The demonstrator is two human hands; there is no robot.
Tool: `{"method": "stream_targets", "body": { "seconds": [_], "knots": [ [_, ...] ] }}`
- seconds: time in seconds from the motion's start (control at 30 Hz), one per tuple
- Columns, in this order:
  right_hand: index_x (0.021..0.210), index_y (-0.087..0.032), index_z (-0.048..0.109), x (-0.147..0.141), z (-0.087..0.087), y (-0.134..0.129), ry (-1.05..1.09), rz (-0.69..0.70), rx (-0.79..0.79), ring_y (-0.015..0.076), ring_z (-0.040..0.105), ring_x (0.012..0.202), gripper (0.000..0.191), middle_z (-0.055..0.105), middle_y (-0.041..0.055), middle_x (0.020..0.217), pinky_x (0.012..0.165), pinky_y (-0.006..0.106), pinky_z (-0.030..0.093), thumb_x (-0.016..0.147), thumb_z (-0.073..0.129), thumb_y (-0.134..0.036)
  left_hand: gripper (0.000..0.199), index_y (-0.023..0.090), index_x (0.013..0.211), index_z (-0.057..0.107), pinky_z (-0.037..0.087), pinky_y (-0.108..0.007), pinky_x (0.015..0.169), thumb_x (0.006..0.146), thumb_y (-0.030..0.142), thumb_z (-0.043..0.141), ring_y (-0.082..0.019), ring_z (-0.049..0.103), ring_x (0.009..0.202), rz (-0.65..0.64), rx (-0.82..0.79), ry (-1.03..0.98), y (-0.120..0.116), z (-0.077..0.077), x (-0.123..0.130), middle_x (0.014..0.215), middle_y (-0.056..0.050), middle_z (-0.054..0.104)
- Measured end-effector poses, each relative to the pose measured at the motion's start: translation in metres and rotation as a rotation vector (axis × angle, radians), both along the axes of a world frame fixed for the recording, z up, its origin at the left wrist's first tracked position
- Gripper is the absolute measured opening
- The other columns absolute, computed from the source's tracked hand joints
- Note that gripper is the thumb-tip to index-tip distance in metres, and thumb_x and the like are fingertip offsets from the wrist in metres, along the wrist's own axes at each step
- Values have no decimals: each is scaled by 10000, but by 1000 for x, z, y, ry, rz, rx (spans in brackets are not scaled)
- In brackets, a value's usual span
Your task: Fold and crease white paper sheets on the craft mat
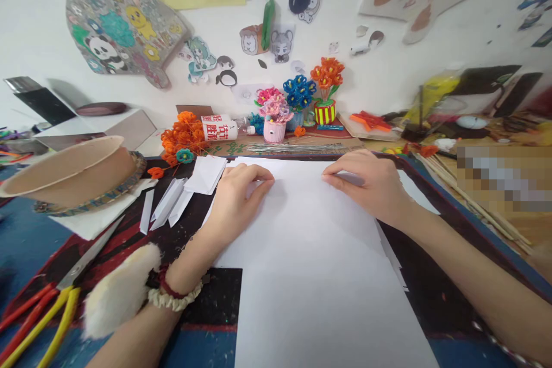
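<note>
A white sheet of paper (328, 299) stretches toward me over a stack of white sheets (297, 165), overhanging its near edge. My left hand (244, 190) pinches thumb and forefinger together at the far part of this sheet, left of its middle. Opposite it, my right hand (366, 184) is closed in a similar pinch on the sheet's far right part. White blends into white, so the exact edge between the fingertips is hard to see. Left of my left hand lie folded paper strips (168, 204) and a small stack of paper squares (206, 174).
Red-and-yellow-handled scissors (71, 284) lie open at left, near a fluffy white piece (123, 290). Behind them stands a beige bowl-like container (81, 172). Beaded flower pots (275, 131), orange flowers (183, 132) and thin wires (297, 148) line the back; sticks (474, 201) lie at right.
</note>
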State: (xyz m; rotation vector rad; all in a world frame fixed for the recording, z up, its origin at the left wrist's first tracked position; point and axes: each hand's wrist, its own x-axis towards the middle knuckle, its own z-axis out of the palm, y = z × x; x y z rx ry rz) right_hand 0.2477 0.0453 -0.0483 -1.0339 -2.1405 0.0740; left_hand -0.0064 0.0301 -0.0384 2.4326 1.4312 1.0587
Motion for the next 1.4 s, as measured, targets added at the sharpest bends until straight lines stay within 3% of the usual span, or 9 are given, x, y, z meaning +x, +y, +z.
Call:
{"method": "stream_targets", "body": {
  "seconds": [0.37,0.97,1.4],
  "knots": [
    [760,-269,635,-1,-1,-1,-4,25,20,208,633,730,180,698,-10,746,789,375,441,904,542,-325,50,220,839,643,388,-324,810,807,250,668,-158,609,768,-47,-18,-73,1,0,-3,832,20,702],
    [759,-216,633,-5,5,-6,-37,38,52,184,638,731,124,708,-5,743,779,351,435,878,603,-228,97,209,854,640,388,-305,804,884,247,556,-137,613,738,-28,7,36,0,-2,-1,813,37,705],
    [749,-219,648,-7,-10,0,-18,-22,-51,171,626,719,121,721,-17,767,741,328,437,865,617,-220,87,204,842,621,363,-344,828,882,230,548,-159,610,749,-33,-66,125,8,-10,1,795,17,687]
  ]
}}
